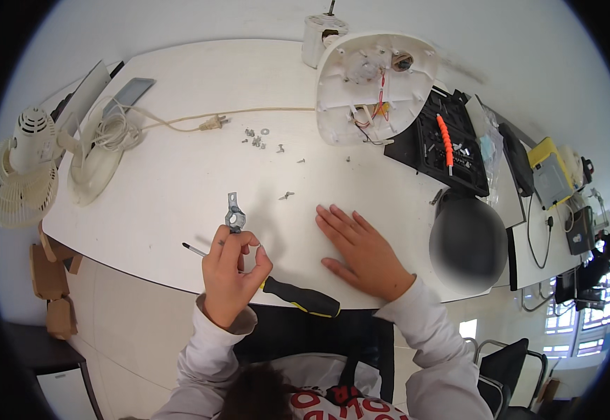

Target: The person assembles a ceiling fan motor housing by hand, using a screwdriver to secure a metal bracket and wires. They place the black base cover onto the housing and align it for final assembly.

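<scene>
Loose, off-white long cloth sleeves on both arms.
I can see soft creases along them, a wide-gaping left cuff, and a white cloth top with bold red lettering and a black strap.

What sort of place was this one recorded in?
Probably a small workshop or repair room, though it could be an office used that way: an opened white appliance housing with exposed wiring, a black tool case, and a screwdriver share one desk.
</scene>
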Demonstrator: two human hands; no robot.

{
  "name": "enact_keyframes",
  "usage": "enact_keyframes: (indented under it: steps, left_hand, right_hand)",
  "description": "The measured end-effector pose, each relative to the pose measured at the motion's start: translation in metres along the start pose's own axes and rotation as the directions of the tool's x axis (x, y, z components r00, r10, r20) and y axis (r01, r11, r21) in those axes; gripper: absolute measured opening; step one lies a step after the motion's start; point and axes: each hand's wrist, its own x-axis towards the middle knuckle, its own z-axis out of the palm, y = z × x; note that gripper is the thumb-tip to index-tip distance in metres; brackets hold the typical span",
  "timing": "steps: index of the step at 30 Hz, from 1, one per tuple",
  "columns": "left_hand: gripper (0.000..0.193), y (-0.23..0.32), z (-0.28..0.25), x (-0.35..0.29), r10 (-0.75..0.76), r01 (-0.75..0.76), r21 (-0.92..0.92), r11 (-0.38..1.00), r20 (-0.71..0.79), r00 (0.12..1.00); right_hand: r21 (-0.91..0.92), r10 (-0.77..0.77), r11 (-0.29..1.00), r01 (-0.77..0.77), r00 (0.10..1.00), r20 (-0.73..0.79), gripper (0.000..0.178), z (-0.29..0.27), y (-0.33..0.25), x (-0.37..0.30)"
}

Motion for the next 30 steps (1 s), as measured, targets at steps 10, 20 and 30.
enact_keyframes:
  steps: [10, 20, 30]
  left_hand:
    - [0.017, 0.0, -0.002, 0.0, -0.01, 0.01, -0.029, 1.0, 0.01, 1.0]
    - [0.018, 0.003, -0.001, 0.002, -0.019, 0.019, -0.043, 0.999, -0.005, 1.0]
    - [0.017, 0.003, -0.001, 0.001, -0.027, 0.027, -0.033, 0.999, 0.011, 1.0]
  right_hand:
    - [-0.083, 0.055, 0.995, -0.062, 0.996, -0.077, 0.067, 0.012, -0.001, 0.031]
    - [-0.33, 0.495, 0.784, -0.526, 0.85, -0.178, 0.071, 0.006, 0.038, 0.025]
    - [-0.215, 0.508, 0.815, -0.538, 0.842, -0.182, 0.073, 0.014, 0.083, 0.018]
